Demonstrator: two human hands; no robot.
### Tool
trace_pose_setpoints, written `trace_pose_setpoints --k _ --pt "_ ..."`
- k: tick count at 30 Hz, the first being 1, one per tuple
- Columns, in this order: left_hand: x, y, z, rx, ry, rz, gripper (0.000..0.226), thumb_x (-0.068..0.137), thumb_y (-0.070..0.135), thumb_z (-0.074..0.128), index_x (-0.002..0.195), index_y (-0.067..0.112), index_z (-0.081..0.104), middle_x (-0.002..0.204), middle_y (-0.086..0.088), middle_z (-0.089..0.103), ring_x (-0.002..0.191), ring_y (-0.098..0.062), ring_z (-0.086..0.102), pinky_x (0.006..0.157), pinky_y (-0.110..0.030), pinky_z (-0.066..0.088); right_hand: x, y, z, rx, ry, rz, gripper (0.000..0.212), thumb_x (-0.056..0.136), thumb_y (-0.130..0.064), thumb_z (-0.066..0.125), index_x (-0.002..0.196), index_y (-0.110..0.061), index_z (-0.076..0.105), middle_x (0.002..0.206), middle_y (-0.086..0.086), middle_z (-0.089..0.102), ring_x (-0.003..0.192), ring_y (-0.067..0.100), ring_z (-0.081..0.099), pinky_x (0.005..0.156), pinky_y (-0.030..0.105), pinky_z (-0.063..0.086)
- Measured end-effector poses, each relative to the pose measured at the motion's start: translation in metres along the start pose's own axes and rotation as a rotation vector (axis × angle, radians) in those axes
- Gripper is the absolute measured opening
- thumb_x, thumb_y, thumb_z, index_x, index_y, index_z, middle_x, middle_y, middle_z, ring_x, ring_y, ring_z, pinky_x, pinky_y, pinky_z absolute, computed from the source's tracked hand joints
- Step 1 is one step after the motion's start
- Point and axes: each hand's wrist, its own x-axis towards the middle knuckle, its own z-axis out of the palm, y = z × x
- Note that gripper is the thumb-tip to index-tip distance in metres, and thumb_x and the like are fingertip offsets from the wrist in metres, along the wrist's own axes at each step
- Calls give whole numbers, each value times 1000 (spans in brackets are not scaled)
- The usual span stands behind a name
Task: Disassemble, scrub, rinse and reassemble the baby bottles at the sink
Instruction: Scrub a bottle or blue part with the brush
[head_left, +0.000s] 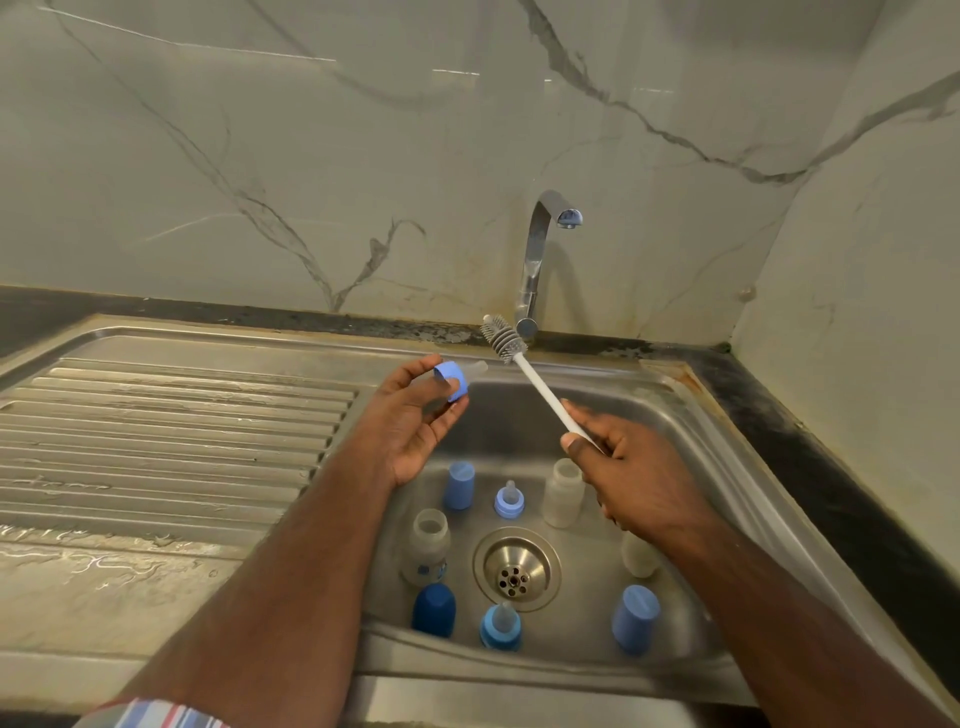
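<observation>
Blue collar (451, 381) pinched in left grip (415, 421), brush (524, 371) clasped in right grip (631, 480), above sink (613, 395).

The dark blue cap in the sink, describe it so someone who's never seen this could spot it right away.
Look in the steel sink basin, at the near edge left of the drain. The dark blue cap stands just in front of a clear open bottle. It is the only navy piece; the other caps are pale blue.
</observation>
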Motion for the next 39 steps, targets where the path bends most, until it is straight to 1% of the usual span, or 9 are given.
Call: trace_pose_setpoints --k 6,11,15,20,25,30,34,37,39 --pt "-2 -4 2 178 -52 62 35 87 -10 69 112 11 61 107 -15 73 94 -24 74 87 -37 62 -7 -7 8 -91 -98 -47 42 102 -36 53 143 -43 49 93 -18 69 64 3 60 53 13 44" --pt "-3 -4 4 188 -66 77 54 83 -22 65 122 15 57 118 -8 70 101 -25 71 83 -39 63 0 -4 3 -210 -64 15 44 103 -34 51 147 -35 47 134 -10 63 100 6 62 74 15 42" --pt "-2 -5 5 219 -61 82 59 82 -23 65 129 9 53 126 -12 68 104 -27 70 84 -37 62 -6 -9 7 -131 -104 -23 42 102 -36 53 143 -41 50 111 -13 71 73 0 61 55 9 42" --pt "-4 -4 6 236 -57 112 57 82 -23 66 123 14 54 120 -5 69 111 -27 67 83 -35 62 0 -7 2 -244 -65 4 44 103 -33 51 147 -35 47 136 -9 62 104 8 63 82 17 43" --pt "-2 -4 4 216 -47 115 56 81 -24 64 122 13 57 122 -9 69 102 -24 71 88 -38 61 -7 -11 6 -109 -138 -15 41 102 -34 54 142 -42 50 82 -14 67 51 -2 52 48 12 40" --pt "0 -4 1 206 -61 100 43 84 -19 65 116 10 64 116 -10 70 98 -21 72 86 -38 62 0 -3 4 -179 -68 38 44 102 -36 52 146 -39 47 116 -14 67 66 1 55 64 19 45" --pt "1 -3 1 170 -47 98 38 85 -16 67 115 6 67 103 -11 73 91 -20 74 81 -33 62 -4 -6 6 -99 -117 45 41 102 -35 53 142 -41 51 74 -17 61 51 0 54 50 14 40" --pt "1 -2 0 139 -30 99 35 86 -16 66 112 6 67 100 -11 73 90 -21 74 83 -35 63 1 -1 0 -165 -60 63 44 103 -34 51 146 -35 49 93 -17 60 65 2 53 64 20 46" --pt "1 -2 1 145 -41 91 33 86 -16 65 109 8 66 97 -10 73 89 -21 73 86 -35 62 1 0 -3 -111 -29 72 43 103 -33 51 146 -34 48 85 -21 55 66 1 52 63 19 43"
